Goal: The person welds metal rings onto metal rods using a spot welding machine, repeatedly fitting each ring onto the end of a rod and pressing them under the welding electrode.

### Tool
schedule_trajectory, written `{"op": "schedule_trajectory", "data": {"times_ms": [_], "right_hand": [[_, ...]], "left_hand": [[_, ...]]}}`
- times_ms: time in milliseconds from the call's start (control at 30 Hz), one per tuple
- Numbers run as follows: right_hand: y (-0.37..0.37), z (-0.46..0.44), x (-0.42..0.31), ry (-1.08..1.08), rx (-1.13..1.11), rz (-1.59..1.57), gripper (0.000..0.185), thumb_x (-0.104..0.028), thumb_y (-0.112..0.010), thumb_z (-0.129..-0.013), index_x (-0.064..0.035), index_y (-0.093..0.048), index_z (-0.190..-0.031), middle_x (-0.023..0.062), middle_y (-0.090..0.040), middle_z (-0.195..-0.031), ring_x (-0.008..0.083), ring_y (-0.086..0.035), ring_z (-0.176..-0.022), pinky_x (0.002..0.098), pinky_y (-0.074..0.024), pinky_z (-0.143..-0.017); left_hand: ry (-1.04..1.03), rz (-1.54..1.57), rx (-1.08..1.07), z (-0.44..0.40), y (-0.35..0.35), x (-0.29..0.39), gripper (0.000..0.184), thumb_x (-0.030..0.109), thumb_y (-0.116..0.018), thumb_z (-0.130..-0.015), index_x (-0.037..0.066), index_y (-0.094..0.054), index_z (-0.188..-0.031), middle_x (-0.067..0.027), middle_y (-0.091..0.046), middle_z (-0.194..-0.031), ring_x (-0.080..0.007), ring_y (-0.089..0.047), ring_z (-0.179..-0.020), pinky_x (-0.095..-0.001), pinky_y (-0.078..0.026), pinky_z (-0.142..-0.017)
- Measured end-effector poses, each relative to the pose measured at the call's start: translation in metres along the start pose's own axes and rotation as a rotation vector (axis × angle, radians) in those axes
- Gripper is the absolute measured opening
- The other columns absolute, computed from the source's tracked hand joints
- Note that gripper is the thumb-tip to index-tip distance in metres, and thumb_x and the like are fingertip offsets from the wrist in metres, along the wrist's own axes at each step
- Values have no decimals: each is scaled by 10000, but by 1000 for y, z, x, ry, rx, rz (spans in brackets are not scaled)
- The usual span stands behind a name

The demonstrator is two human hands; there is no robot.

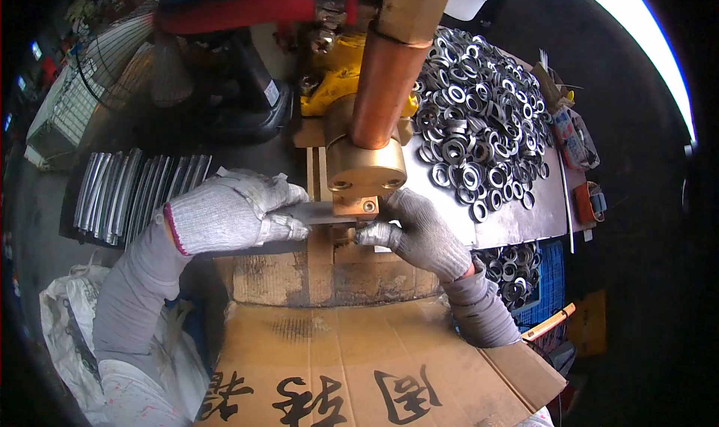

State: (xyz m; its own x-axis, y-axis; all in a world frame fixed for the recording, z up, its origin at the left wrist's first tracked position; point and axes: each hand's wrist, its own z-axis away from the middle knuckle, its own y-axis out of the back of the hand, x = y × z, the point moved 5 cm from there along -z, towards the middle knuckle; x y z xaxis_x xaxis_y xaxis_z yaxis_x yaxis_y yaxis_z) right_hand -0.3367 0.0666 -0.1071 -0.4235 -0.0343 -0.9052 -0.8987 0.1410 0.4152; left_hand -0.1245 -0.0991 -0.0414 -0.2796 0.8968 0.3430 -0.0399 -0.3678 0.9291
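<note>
My left hand (236, 211), in a white knitted glove, pinches the left end of a flat grey metal strip (322, 213). The strip's right part lies beneath a small copper block (356, 205) under a thick copper and brass cylinder (367, 161). On the right side of that block is my right hand (419, 229), in a greyish glove, its fingers curled close round the strip's right end. What those fingers hold is hidden by the block and the glove.
Many metal rings (487, 120) are heaped on the table at the right. Bundled metal strips (138, 195) lie at the left. Cardboard with black writing (337, 352) covers the front. A blue crate (550, 277) stands at the lower right, a fan (135, 60) at the upper left.
</note>
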Motion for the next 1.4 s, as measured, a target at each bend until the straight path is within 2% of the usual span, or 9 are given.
{"op": "schedule_trajectory", "data": {"times_ms": [167, 367, 500, 600, 700, 833, 967, 1033, 1400], "right_hand": [[6, 3, -8, 12, 1, 243, 787, -307, -941, -912, 30, -604, -1539, 190, -763, -1351, 281, -764, -1180, 425, -606, -1031], [7, 4, -12, -130, -85, -209, 681, -157, -890, -970, 38, -590, -1550, 92, -781, -1284, 132, -711, -1127, 312, -609, -970], [6, -1, -20, -11, -41, -71, 438, -171, -882, -971, 7, -750, -1348, 88, -808, -1194, 149, -719, -1034, 335, -594, -933], [4, 0, -15, -1, -22, -52, 416, -165, -883, -967, 9, -762, -1324, 95, -818, -1188, 182, -740, -1040, 346, -591, -953], [3, -1, -22, -106, -25, -141, 405, -134, -882, -968, 6, -761, -1328, 97, -825, -1218, 169, -737, -1084, 350, -588, -986], [4, 0, -26, -50, -20, -53, 434, -128, -880, -974, 24, -741, -1356, 89, -817, -1239, 151, -717, -1095, 343, -576, -1013], [4, 0, -27, -83, -28, -106, 442, -134, -877, -979, 30, -736, -1364, 96, -815, -1241, 154, -717, -1102, 342, -575, -1013], [4, -1, -28, -43, -29, -8, 443, -140, -875, -985, 32, -734, -1367, 99, -814, -1238, 154, -716, -1111, 342, -574, -1014], [3, 0, -31, -28, -41, 52, 472, -134, -877, -979, 35, -717, -1390, 108, -804, -1244, 157, -714, -1117, 348, -577, -1019]], "left_hand": [[16, -19, -63, 3, -3, -4, 547, 574, -615, -1084, 107, -745, -1337, -193, -785, -1185, -401, -767, -1074, -523, -594, -956], [60, -332, 112, 11, -43, 10, 199, 315, -642, -1086, 152, -731, -1015, -117, -747, -753, -354, -742, -637, -479, -595, -593], [-44, -29, 53, 35, -43, 1, 309, 350, -734, -1054, 113, -791, -1244, -155, -723, -1406, -351, -652, -1345, -490, -531, -1138], [69, 198, 382, 73, -48, -76, 260, 328, -752, -1045, 96, -821, -1140, -147, -747, -1352, -350, -666, -1322, -494, -525, -1148], [603, -368, 572, 99, -44, -122, 239, 293, -719, -1041, 74, -809, -1073, -141, -753, -1296, -327, -677, -1254, -482, -537, -1098], [510, -265, 442, 110, -125, -154, 279, 251, -576, -1093, 97, -637, -1317, -105, -679, -1353, -300, -639, -1260, -497, -507, -1106], [445, 739, 597, 117, -147, -152, 365, 277, -555, -1098, 98, -596, -1413, -105, -640, -1406, -309, -570, -1368, -521, -433, -1207], [486, -537, 701, 120, -97, -105, 375, 313, -636, -1051, 95, -682, -1353, -100, -643, -1428, -328, -546, -1417, -545, -383, -1264], [368, -456, 508, 98, -110, -94, 299, 311, -771, -970, 103, -779, -1185, -83, -678, -1414, -321, -540, -1441, -564, -351, -1287]]}}
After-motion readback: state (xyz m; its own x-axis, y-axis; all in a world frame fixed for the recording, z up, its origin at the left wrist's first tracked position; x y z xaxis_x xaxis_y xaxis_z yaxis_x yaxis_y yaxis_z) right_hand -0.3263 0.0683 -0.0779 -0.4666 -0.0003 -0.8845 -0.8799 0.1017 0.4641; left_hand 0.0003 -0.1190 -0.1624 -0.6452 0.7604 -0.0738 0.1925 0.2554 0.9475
